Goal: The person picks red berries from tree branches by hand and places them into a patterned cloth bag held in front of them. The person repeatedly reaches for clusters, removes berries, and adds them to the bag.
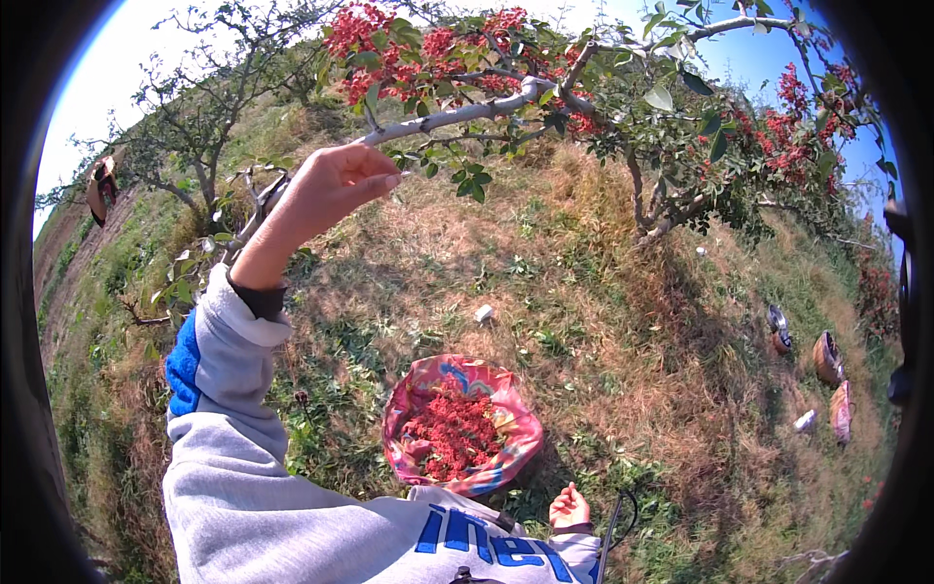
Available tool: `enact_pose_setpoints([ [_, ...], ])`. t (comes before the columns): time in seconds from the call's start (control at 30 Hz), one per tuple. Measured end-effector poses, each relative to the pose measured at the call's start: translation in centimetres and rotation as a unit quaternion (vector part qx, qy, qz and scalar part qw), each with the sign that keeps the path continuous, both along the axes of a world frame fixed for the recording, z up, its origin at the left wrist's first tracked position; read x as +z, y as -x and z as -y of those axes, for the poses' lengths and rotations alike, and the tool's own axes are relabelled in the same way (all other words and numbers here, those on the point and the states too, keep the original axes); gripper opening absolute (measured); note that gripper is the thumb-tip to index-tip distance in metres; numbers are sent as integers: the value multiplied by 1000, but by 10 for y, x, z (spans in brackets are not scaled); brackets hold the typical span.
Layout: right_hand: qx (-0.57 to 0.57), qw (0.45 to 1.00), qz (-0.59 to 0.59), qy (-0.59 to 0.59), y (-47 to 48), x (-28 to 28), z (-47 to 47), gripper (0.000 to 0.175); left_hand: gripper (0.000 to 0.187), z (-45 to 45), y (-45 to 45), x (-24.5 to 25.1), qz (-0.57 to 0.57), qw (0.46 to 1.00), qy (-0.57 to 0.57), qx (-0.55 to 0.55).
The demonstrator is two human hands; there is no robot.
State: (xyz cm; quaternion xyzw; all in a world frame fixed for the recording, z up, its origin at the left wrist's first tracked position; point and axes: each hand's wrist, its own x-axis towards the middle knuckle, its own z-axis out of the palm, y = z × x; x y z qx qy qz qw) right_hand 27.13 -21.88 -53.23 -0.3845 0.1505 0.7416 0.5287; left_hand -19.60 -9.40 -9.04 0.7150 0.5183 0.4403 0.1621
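Observation:
My left hand (332,191) is raised on a grey sleeve beside a bare grey branch (467,113); whether it grips the branch or rests against it, I cannot tell. Red berry clusters (379,55), likely Sichuan pepper, hang among green leaves above and beyond the hand. Low in front of my body, my right hand (569,507) has its fingers loosely curled, and nothing shows in it. A basket with a pink patterned cloth lining (522,431) stands on the grass, holding a heap of picked red berry clusters (456,431).
More berry-laden branches (792,139) reach over the right side. Several containers, one a brown basket (828,358), lie on the grass at the far right. A small white object (483,314) is beyond the lined basket. Another tree (211,139) stands at the upper left.

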Motion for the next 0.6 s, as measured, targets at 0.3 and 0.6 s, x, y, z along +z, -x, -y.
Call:
enact_pose_setpoints([
  [0.3, 58, 998, -37, 10, 10, 15, 7, 13, 32, -73, 29, 50, -254, 873, -336, 245],
  [0.6, 20, 1000, -15, 7, 9, -1, 14, 14, 20, -92, 75, 74, -195, 949, -244, 37],
])
